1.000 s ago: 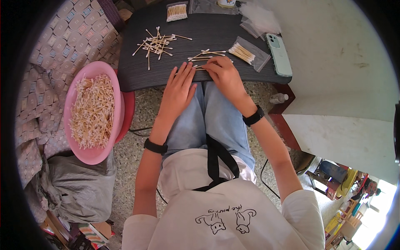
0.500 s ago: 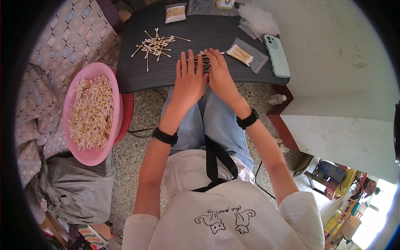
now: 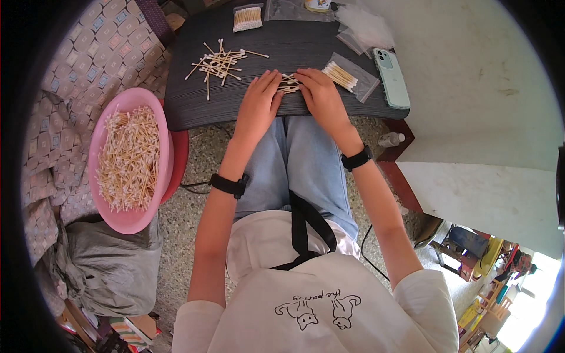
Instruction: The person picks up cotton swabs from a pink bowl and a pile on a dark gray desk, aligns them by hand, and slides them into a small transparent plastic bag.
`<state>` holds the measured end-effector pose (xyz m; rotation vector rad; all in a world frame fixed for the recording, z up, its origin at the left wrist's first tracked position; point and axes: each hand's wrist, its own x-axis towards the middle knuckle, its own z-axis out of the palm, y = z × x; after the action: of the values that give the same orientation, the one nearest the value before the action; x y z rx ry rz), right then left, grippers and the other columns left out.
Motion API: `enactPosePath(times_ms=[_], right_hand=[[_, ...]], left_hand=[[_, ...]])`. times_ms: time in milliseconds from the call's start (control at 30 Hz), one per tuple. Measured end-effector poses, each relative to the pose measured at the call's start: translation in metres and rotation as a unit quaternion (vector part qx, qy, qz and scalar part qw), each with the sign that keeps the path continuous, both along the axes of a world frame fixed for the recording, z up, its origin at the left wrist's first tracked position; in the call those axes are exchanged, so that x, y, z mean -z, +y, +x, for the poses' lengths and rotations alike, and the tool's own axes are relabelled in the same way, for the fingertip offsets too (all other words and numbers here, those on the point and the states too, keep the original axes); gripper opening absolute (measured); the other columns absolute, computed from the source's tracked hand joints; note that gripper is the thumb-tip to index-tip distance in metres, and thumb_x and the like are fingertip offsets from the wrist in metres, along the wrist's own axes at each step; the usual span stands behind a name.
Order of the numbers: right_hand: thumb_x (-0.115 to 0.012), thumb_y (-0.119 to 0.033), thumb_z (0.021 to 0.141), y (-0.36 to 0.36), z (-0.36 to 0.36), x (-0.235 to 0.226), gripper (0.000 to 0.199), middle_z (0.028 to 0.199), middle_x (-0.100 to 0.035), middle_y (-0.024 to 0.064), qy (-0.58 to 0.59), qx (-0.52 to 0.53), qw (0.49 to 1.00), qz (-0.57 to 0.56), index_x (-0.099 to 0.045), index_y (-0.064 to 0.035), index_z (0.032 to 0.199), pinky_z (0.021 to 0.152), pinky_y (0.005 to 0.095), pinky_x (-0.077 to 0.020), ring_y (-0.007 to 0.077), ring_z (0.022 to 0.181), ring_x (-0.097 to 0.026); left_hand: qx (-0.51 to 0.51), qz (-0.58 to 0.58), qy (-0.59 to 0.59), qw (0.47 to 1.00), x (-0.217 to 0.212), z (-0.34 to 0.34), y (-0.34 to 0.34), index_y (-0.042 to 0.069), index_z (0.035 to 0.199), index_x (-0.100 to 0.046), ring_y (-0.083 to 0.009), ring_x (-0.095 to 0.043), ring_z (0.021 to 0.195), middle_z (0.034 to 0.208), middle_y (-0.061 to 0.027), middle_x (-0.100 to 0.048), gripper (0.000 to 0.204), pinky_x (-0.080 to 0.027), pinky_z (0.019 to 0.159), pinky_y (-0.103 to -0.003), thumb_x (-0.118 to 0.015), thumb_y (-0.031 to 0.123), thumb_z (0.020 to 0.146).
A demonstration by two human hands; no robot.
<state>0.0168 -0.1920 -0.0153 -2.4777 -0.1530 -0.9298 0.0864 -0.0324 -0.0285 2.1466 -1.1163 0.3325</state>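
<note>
A small bunch of cotton swabs (image 3: 288,86) lies crosswise on the dark table between my two hands. My left hand (image 3: 258,106) curves around the left ends of the swabs, fingers together and thumb on the near side. At the right ends, my right hand (image 3: 323,99) is cupped the same way, its fingertips bent over them. The ends of the swabs are hidden under my fingers. Beyond my left hand is a loose, criss-crossed pile of cotton swabs (image 3: 220,63). Just right of my right hand lies a clear plastic bag of cotton swabs (image 3: 341,76).
A pink basin (image 3: 166,176) full of cotton swabs stands left of the table (image 3: 187,112). At the far edge sits another filled bag (image 3: 248,19). Clear empty bags (image 3: 366,28) and a pale green phone (image 3: 391,79) lie on the right, near the wall (image 3: 471,88).
My hands have moved apart, from lying nearly flat over the swabs to cupping their two ends. More of the bunch now shows between them. The loose pile has not moved.
</note>
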Motion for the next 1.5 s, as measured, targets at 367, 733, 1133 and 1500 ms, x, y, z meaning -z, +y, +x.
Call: enactPosePath(times_ms=[367, 733, 1133, 1500], right_hand=[[-0.064, -0.003, 0.081, -0.005, 0.003, -0.007, 0.012, 0.095, -0.066, 0.0122, 0.071, 0.025, 0.997, 0.031, -0.066, 0.0015, 0.092, 0.079, 0.0383, -0.0487, 0.0309, 0.091, -0.061], [-0.058, 0.0, 0.084, -0.017, 0.024, -0.002, 0.012, 0.087, -0.064, 0.0121, 0.032, 0.033, 0.998, -0.038, -0.067, -0.0009, 0.092, 0.079, 0.0393, -0.0455, 0.0317, 0.087, -0.058], [-0.063, -0.001, 0.08, -0.009, -0.009, -0.004, 0.012, 0.091, -0.063, 0.0115, 0.04, 0.026, 0.999, 0.018, -0.067, -0.0011, 0.091, 0.078, 0.0386, -0.0472, 0.0304, 0.088, -0.059], [-0.061, 0.001, 0.076, -0.008, 0.015, -0.003, 0.013, 0.083, -0.06, 0.0094, 0.029, 0.022, 0.998, -0.045, -0.066, -0.0041, 0.086, 0.077, 0.0394, -0.0475, 0.0283, 0.084, -0.057]], left_hand=[[-0.006, 0.065, -0.078, 0.995, 0.002, -0.004, 0.004, 0.002, 0.123, -0.059, -0.0263, -0.048, 0.126, 0.132, -0.0122, -0.055, 0.033, -0.036, 0.108, -0.042, -0.051, 0.016, 0.094], [0.006, 0.099, -0.087, 0.991, 0.001, -0.002, 0.006, 0.003, 0.133, -0.051, -0.0284, -0.042, 0.132, 0.142, -0.0116, -0.046, 0.04, -0.032, 0.11, -0.043, -0.048, 0.02, 0.096], [0.032, 0.209, -0.121, 0.97, -0.008, -0.019, 0.028, 0.002, 0.14, -0.039, -0.0264, -0.031, 0.139, 0.149, -0.0119, -0.036, 0.051, -0.026, 0.113, -0.044, -0.044, 0.03, 0.098], [0.056, 0.179, -0.074, 0.979, -0.01, -0.013, 0.023, 0.001, 0.141, -0.037, -0.0263, -0.03, 0.139, 0.149, -0.0135, -0.034, 0.053, -0.024, 0.115, -0.041, -0.043, 0.031, 0.098]])
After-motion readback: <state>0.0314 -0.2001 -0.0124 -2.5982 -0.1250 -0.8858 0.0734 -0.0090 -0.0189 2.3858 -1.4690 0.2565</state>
